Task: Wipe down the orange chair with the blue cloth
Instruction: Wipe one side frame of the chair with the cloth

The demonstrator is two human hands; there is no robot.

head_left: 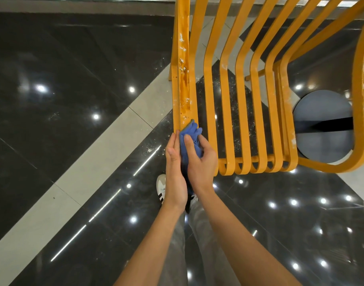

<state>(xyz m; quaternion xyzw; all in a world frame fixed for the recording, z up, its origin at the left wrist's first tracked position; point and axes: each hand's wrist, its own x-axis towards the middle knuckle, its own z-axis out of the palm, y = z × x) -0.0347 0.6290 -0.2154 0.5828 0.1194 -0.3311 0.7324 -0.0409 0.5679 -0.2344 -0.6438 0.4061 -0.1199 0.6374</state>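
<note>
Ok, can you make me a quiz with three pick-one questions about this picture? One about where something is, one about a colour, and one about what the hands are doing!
1. Where is the blue cloth?
A. On the floor
B. Between both hands, against the chair's left bar
C. Hanging on the far right bar

2. What colour is the shoe?
A. White with dark stripes
B. Red
C. Green

3. What is the right hand doing?
A. Hanging free
B. Holding the cloth
C. Pointing at the floor

Answers:
1. B: the cloth sits between the left hand and right hand, touching the orange chair.
2. A: white with dark stripes shows beside the wrist.
3. B: its thumb and fingers curl round the cloth.
</note>
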